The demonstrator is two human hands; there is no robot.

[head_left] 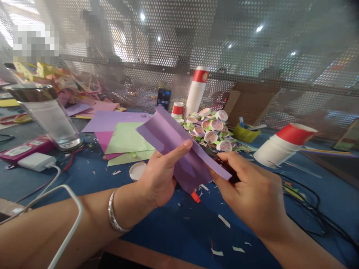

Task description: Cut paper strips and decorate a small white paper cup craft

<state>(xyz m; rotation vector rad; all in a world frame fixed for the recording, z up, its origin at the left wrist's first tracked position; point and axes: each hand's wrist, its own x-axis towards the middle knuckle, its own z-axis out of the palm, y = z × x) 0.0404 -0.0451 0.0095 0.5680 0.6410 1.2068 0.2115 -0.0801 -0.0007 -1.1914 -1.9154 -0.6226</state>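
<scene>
One wide perforated screen (224, 33) filled the upper part of the frame, and below it spread a blue table (168, 231). From the lower right came the right hand (252, 186), its fingers closed around a dark tool (235, 177), perhaps scissors; the paper's strip hid most of it, so I could not tell if its blades were apart. From the lower left came the left hand (161, 175), pinching the purple paper (174, 138) with its thumb on top.

This paper was at the centre of the frame, raised above the table and bent lengthwise. I judged it light, thin and rather springy — easy to crease or tear, not slippery. The good hold was near the fold, with a flat thumb — not a squeezing one.

Smaller were the leaning cup stack (280, 147) at right, the red piece (196, 197) below the paper, and white scraps (224, 220) at lower right.
</scene>
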